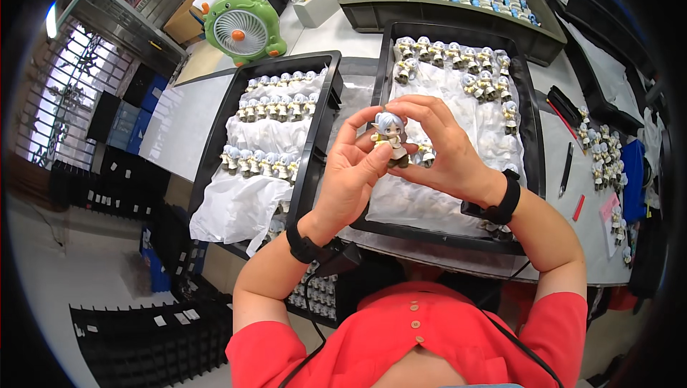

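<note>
Between my two hands a small figurine [391, 137] with pale blue-white hair, light clothes and a dark base is held upright, its front toward me. My left hand [351, 166] pinches it from the left, thumb across its front. From the right, my right hand [451, 148] curls around it, fingertips at its head and thumb near its base. Beneath the hands lies a black tray [535, 166] lined with white paper, with similar figurines [486, 86] along its far and right sides. Left of it, another black tray [215, 166] holds rows of figurines [261, 162] on paper.
A green fan [247, 28] stands at the far left, near a tape dispenser [318, 5]. At the back, an olive crate [436, 17] holds rows of blue-and-white pieces. On the right lie a black pen-like tool [566, 170], a red stick [579, 207] and a heap of figurines [607, 155].
</note>
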Motion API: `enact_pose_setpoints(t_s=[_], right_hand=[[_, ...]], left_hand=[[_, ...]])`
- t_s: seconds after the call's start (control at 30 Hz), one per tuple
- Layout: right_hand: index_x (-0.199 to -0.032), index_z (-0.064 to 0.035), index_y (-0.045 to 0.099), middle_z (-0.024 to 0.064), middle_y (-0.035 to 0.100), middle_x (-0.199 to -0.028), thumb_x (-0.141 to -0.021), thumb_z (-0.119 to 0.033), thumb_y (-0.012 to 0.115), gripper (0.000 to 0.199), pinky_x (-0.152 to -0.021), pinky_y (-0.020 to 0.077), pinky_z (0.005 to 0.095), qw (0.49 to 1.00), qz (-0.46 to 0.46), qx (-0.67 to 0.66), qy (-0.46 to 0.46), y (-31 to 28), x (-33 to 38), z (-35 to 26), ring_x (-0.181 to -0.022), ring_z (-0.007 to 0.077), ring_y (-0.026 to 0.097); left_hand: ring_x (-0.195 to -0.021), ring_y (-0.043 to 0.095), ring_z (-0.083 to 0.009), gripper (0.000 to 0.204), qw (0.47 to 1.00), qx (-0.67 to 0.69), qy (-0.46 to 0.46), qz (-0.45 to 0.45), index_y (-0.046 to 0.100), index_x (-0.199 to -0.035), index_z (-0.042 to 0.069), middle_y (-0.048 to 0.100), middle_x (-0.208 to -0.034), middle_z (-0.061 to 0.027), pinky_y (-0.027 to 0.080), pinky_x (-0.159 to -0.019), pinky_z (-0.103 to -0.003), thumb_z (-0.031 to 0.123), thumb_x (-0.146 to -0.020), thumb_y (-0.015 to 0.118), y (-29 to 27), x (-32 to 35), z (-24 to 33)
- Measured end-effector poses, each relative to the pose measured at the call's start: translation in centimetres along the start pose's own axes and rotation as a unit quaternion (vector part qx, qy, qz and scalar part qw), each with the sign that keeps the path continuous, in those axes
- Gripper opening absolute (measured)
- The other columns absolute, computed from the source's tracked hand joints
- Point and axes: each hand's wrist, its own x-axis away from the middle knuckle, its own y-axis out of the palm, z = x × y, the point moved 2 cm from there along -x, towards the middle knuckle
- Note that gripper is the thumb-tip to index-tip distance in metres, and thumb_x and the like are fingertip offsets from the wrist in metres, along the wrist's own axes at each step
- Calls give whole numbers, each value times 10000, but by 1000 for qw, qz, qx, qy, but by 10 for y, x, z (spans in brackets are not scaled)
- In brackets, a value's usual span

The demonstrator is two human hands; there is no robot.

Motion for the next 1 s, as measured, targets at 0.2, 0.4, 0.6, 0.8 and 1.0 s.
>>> enact_pose_setpoints(t_s=[0.2,0.4,0.6,0.8,1.0], right_hand=[[-1222,-89,499,123,519,-1187,-625,-108,809,673,-929,435,383,1000,-4,-20,12,-2,-1,0,-1088,304,495],[-1214,-86,501,126,525,-1176,-613,-76,795,670,-925,440,384,999,6,-32,4,-2,0,0,-1081,305,500],[-1224,-99,501,112,523,-1158,-581,-16,759,698,-906,451,396,991,40,-123,24,10,6,1,-1060,311,505],[-1271,-117,487,105,521,-1142,-570,-2,725,749,-891,443,401,996,39,39,-72,9,4,-3,-1036,299,501],[-1343,-97,418,101,518,-1147,-586,-36,783,843,-866,489,350,993,22,-113,23,10,5,-2,-1037,279,503]], left_hand=[[-1087,590,-307,530,1000,-2,0,-10,298,-1359,52,526,-1235,-172,538,-832,-369,173,-922,574,0,-1,1],[-1062,599,-293,462,999,28,-26,-17,326,-1353,55,523,-1246,-155,533,-841,-379,224,-961,501,-1,-3,-2],[-1011,609,-275,393,995,66,-77,4,373,-1335,82,532,-1216,-110,523,-839,-376,290,-1003,393,-1,0,-13],[-1079,574,-228,479,996,-85,0,5,375,-1324,1,526,-1211,-77,493,-863,-332,307,-970,474,8,4,-11],[-1097,574,-251,560,996,38,-81,-27,342,-1355,-6,482,-1293,-143,491,-888,-363,235,-890,540,4,1,-1]])
